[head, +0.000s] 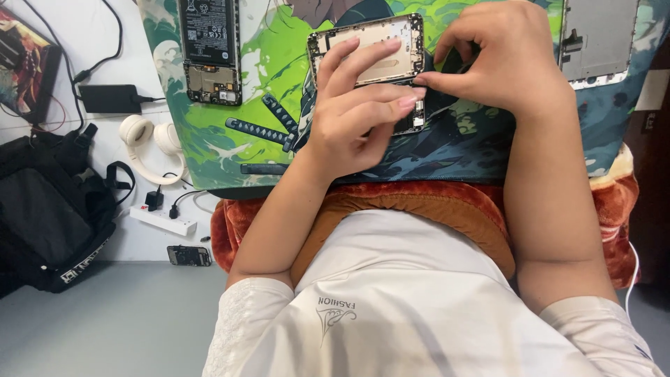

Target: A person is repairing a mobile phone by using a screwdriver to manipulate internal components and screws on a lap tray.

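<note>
Gold-framed opened phone chassis (370, 52) on the green illustrated mat (272, 63) looks light, stiff, fragile, so we'd hold its edges; left hand (352, 119) braces it, right hand (506, 59) pinches its lower edge.

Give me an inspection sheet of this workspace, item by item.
Surface: green and blue illustrated mat.
Job's things: opened phone frame under both hands.
Clutter: second opened phone, grey panel, white headphones, small phone.
Grippers: left hand lies on the frame; right hand pinches at its edge.
Cables: black cords to a black adapter, white power strip.
Surroundings: black backpack, orange cushion.
</note>
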